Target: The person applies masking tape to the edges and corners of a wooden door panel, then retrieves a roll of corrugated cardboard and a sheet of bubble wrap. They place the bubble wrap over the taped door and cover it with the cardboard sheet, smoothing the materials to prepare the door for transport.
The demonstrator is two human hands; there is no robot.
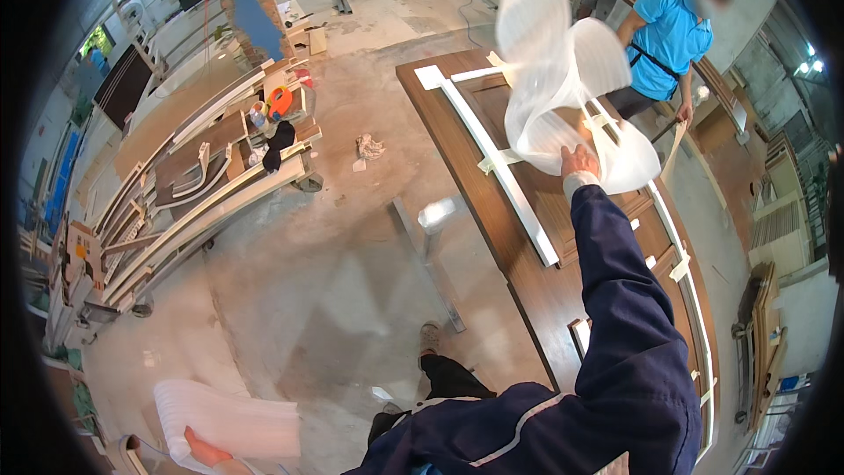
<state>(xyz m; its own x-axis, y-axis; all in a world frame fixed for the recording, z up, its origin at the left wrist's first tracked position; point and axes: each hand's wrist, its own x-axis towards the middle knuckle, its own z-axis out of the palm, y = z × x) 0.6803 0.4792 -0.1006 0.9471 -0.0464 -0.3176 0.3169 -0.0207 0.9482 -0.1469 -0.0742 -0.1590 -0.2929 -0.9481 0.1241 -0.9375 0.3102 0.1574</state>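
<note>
Right arm: navy sleeve, reaching forward from lower right, elbow only slightly bent, forearm over the large brown wood-grain panel (pixel 475 211). Right hand (pixel 580 161) back upward, fingers curled and grasping the lower folds of a translucent white foam-like sheet (pixel 538 44). Sheet billows above the panel's far part, its upper portion motion-blurred.

Left hand (pixel 207 449): low, well out to the left, near the lower edge of view. Fingers lie against a second pale white ribbed sheet (pixel 242 413), which curls round at its left end. Cannot tell whether that hand grips or merely touches.

On the panel: long white flat strip (pixel 501 163) left of the right forearm, pale yellow tape (pixel 499 161) across it.

Containers: low wheeled cart (pixel 255 178) to the left, loaded with long white and brown mouldings, some curved. Near its far end, an orange tool-like object (pixel 280 103), small white bottle (pixel 257 114) and crumpled black cloth-like item (pixel 279 145). Bottle's contents cannot be made out.

Across the panel, a co-worker in a bright blue shirt (pixel 670 35), one arm lowered.
</note>
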